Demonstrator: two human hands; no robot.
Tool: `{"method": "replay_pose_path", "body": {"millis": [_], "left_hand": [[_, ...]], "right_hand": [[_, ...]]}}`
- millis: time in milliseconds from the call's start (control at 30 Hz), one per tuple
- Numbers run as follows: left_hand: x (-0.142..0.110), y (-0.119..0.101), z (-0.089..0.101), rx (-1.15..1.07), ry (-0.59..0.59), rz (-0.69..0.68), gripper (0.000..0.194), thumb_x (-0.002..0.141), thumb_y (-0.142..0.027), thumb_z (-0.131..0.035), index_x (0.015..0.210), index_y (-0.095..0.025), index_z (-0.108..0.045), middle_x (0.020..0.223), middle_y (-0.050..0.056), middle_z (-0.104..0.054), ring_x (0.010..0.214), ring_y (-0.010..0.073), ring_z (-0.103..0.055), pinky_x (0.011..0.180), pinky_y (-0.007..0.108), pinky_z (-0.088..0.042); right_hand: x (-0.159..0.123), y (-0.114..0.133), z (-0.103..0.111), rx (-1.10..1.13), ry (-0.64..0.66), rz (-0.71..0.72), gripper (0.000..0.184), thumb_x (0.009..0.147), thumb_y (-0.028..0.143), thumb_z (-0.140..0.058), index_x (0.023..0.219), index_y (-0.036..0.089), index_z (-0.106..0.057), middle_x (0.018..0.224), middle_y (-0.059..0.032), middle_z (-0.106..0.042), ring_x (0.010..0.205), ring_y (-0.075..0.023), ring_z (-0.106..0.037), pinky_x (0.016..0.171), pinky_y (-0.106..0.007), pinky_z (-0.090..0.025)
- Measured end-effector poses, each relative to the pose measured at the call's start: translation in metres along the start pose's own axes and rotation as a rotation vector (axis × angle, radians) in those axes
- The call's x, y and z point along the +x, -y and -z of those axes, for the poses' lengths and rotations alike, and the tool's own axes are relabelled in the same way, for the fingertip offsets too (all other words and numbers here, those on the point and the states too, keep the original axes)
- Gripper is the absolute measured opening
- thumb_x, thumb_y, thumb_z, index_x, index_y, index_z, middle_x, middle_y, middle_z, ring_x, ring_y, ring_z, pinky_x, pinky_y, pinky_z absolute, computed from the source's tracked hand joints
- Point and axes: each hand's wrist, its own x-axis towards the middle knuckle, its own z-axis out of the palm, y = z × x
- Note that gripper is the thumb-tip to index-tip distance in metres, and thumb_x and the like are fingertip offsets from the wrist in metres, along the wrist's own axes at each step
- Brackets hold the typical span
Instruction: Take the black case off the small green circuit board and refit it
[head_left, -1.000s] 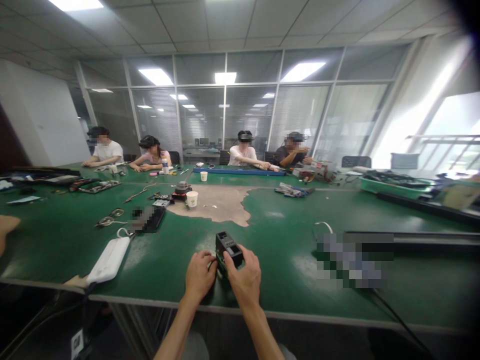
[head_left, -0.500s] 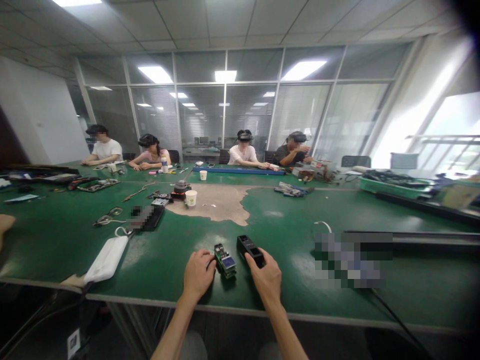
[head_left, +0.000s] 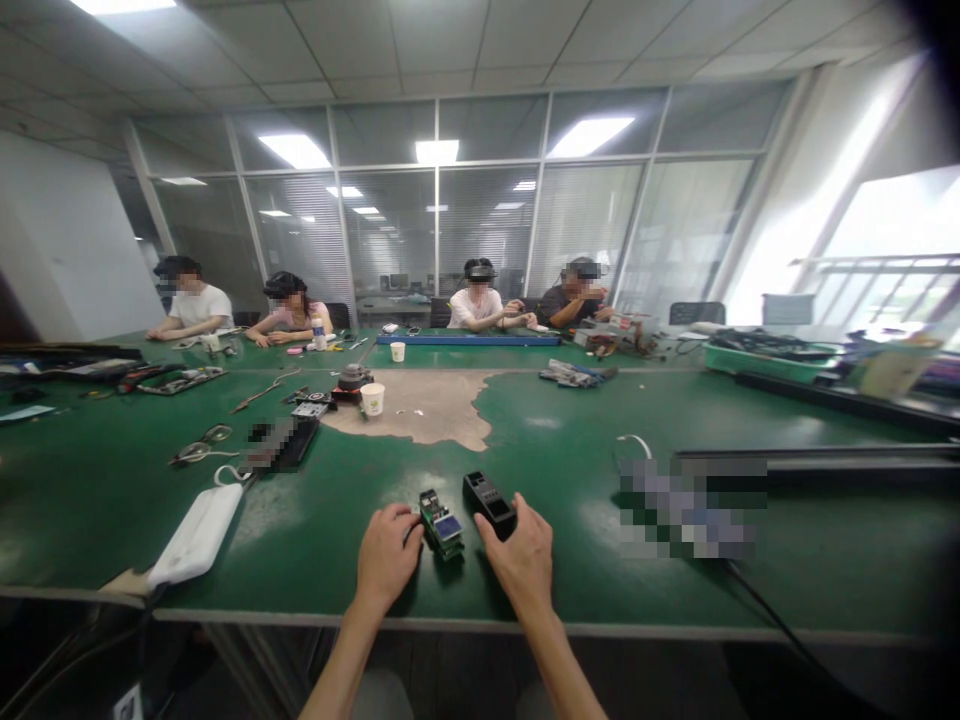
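Note:
On the green table, a narrow stack of circuit boards with a small screen [head_left: 444, 530] lies just right of my left hand [head_left: 387, 556]. That hand rests with its fingers bent and slightly apart, the tips at the stack's left edge, not wrapped round it. My right hand [head_left: 523, 552] grips the near end of a black plastic casing [head_left: 489, 503], thumb on its left side and fingers on its right. The casing has cut-out openings on top and lies tilted beside the boards. The undersides of both things are hidden.
A white pouch-like object [head_left: 196, 535] and glasses [head_left: 202, 447] lie left. Paper cups [head_left: 373, 400] stand beyond, by a bare brown patch [head_left: 427, 420]. Gloves [head_left: 574, 375], a long black bar [head_left: 840, 462] and a green basket [head_left: 772, 362] are right. Several people sit across the table.
The view has turned slightly right, so everything sits a little further left. My hands stay by the boards and the casing. Across the table, a person in white has raised one hand.

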Motion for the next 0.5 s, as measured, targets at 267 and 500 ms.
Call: {"method": "replay_pose_path", "body": {"millis": [267,500], "left_hand": [[0.0,0.002,-0.001,-0.001,-0.002,-0.009,0.029,0.09,-0.034,-0.046,0.102,-0.025,-0.071,0.11,0.006,-0.063,0.1,0.0192,-0.055,0.092,0.035,-0.043],[-0.001,0.0,-0.001,-0.017,-0.016,0.022,0.026,0.09,-0.032,-0.048,0.098,-0.025,-0.072,0.109,0.005,-0.063,0.101,0.0183,-0.054,0.092,0.033,-0.042]], "right_hand": [[-0.003,0.003,0.01,0.085,0.055,-0.027,0.048,0.081,0.048,-0.057,0.112,0.013,-0.063,0.105,-0.014,-0.066,0.104,-0.0278,-0.055,0.091,-0.036,-0.041],[-0.003,0.049,0.029,0.294,0.059,-0.075,0.048,0.081,0.055,-0.056,0.114,0.021,-0.062,0.103,-0.0076,-0.068,0.096,-0.0238,-0.062,0.085,-0.033,-0.044]]}}
